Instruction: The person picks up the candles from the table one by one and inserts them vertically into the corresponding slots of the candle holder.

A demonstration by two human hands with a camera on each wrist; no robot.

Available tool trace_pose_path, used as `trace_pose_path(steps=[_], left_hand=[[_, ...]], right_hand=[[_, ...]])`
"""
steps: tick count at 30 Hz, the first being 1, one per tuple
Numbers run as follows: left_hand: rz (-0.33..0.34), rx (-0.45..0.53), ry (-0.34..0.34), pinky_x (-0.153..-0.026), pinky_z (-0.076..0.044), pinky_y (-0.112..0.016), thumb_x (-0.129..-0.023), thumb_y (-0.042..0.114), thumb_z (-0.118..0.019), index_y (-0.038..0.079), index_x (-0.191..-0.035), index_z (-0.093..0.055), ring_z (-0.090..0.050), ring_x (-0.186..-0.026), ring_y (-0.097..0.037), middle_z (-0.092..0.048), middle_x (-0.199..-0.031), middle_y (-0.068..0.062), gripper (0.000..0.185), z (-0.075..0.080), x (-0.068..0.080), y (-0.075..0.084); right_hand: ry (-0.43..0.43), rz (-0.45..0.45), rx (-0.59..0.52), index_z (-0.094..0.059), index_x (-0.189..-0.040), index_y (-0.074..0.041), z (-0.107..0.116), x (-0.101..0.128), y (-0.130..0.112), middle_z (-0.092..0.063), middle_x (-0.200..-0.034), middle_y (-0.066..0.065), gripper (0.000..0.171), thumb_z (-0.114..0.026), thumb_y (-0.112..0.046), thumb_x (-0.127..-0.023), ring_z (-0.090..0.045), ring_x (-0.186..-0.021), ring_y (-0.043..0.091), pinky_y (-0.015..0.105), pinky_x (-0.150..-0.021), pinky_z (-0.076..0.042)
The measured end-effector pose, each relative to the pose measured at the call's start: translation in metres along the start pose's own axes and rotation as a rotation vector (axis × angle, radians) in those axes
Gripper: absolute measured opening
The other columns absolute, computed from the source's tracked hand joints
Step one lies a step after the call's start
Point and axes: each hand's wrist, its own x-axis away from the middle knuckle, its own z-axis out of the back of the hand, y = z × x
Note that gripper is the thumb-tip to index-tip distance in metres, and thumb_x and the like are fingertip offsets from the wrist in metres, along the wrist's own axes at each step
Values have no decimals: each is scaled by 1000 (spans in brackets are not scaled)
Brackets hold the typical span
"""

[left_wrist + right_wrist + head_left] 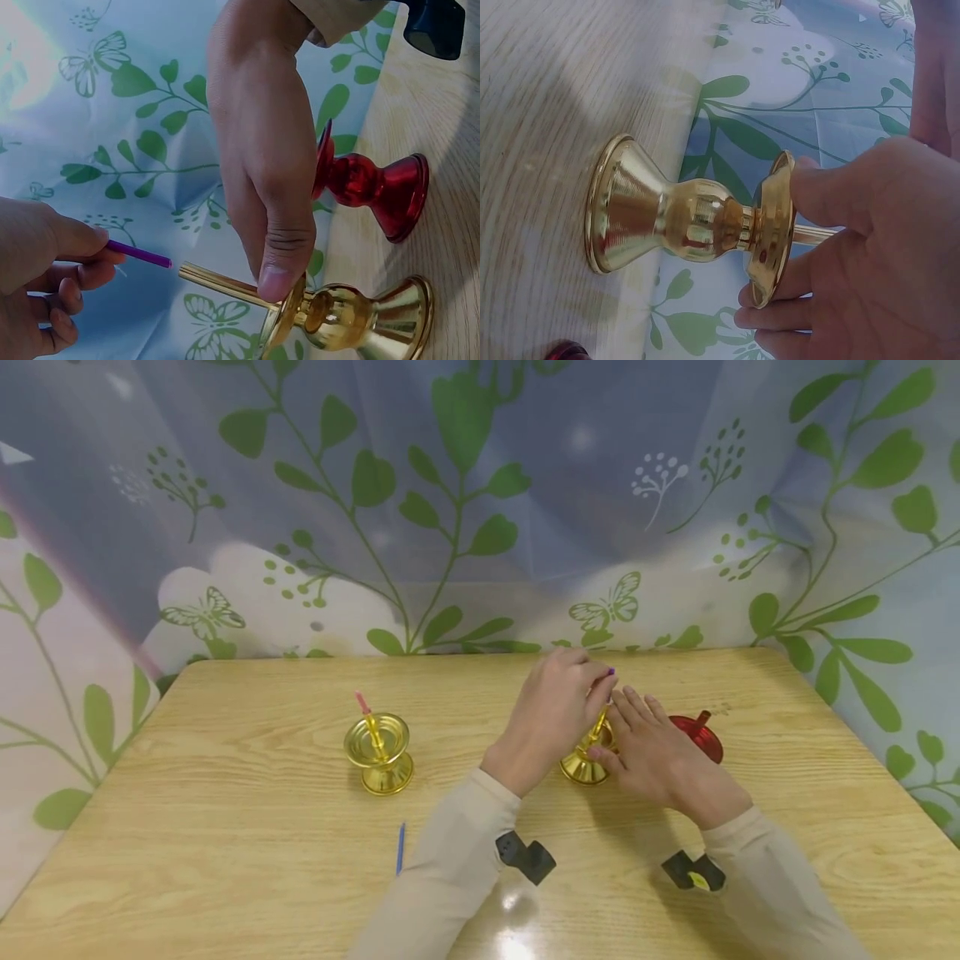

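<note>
Lining up a slim purple candle (141, 254) with the upright socket tube (225, 284) of a gold candlestick (703, 220) appears to be the step in hand. The left hand (553, 714) pinches the candle near its upper end between thumb and finger, leaving the lower part bare, while the right hand (662, 757) is clamped on the candlestick's drip dish (768, 244), thumb on one side and fingers on the other. The candle sits just above the tube's mouth, its lower end near the opening yet apart from it, as the left wrist view shows. To do this well, the right hand should hold the dish firmly so the foot stays flat on the wooden table (225, 852), and the left should lower the candle straight down, pressing gently once it enters; a sideways push could bend or snap so thin a stick, and a shorter hold nearer the lower end would probably give finer control. As for direction, the candle's long axis runs almost parallel to the tube and nearly in line with it, close to upright, its free end pointing down at the opening. A red candlestick (708, 746) stands beyond the right hand; well to the left, another gold candlestick (387, 774) bears a pink candle (363, 702), and a thin blue stick (401, 847) lies on the tabletop.
</note>
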Motion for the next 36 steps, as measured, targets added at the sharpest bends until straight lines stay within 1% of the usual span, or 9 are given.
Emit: trace_pose_path(steps=[5, 10, 17, 22, 24, 28, 32, 34, 36], left_hand=[[4, 0, -15, -91, -47, -27, -99, 20, -56, 7, -105, -75, -63, -94, -16, -70, -99, -2, 23, -4, -1, -2], [14, 4, -24, -90, -48, -26, -99, 21, -56, 8, -106, -75, -62, -93, -15, -69, -99, -2, 23, -5, -2, -3], [13, 15, -13, -86, -49, -26, -99, 20, -56, 8, -104, -75, -62, -91, -15, -68, -97, -1, 23, -7, -2, -4], [12, 7, -30, -86, -49, -26, -100, 20, -55, 8, -105, -74, -62, -93, -15, -68, -99, -2, 24, -8, -4, -3], [10, -20, -44, -88, -49, -25, -101, 21, -54, 8, -105, -74, -63, -95, -15, -69, -101, -2, 24, -7, -5, -2], [-3, -57, -67, -85, -50, -25, -101, 20, -52, 8, -105, -74, -63, -93, -15, -68, -99, -2, 25, -5, -7, 1], [-16, -84, -81, -82, -52, -24, -101, 21, -52, 7, -103, -74, -64, -91, -15, -68, -99, -3, 26, -5, -9, 3], [-10, -90, -88, -80, -52, -23, -101, 21, -52, 7, -103, -74, -64, -91, -15, -68, -100, -3, 26, -5, -9, 3], [5, -74, -97, -77, -52, -21, -101, 21, -52, 7, -103, -74, -64, -90, -15, -67, -100, -3, 26, -5, -9, 3]], right_hand=[[1, 3, 5, -21, -146, 13, 0, 0, 0, -16, -154, 30, 73, -37, -44, -103, -8, -143, 45, 58, -114, -7], [4, 6, 9, -21, -146, 14, 1, 0, 1, -15, -154, 30, 74, -36, -44, -103, -8, -143, 45, 58, -114, -7], [11, 10, 6, -23, -146, 14, 1, 1, 0, -16, -154, 30, 73, -38, -43, -103, -9, -143, 45, 59, -114, -8], [6, 7, -2, -21, -146, 13, 1, 1, 0, -15, -154, 29, 73, -37, -43, -103, -9, -143, 45, 58, -114, -7], [9, 9, -6, -19, -147, 13, 1, 1, 0, -14, -155, 29, 74, -38, -43, -103, -8, -143, 45, 58, -114, -7], [7, 9, -27, -13, -149, 10, 1, 1, 0, -9, -157, 26, 74, -38, -43, -103, -5, -144, 44, 58, -114, -6], [4, 11, -40, -11, -150, 9, 1, 1, 1, -7, -157, 26, 75, -37, -44, -103, -4, -144, 44, 59, -114, -5], [3, 12, -41, -10, -150, 9, 1, 1, 0, -7, -157, 27, 76, -36, -45, -103, -4, -144, 44, 59, -114, -5], [6, 14, -41, -10, -150, 9, 0, 1, 0, -7, -156, 28, 76, -37, -45, -103, -5, -144, 44, 59, -114, -6]])
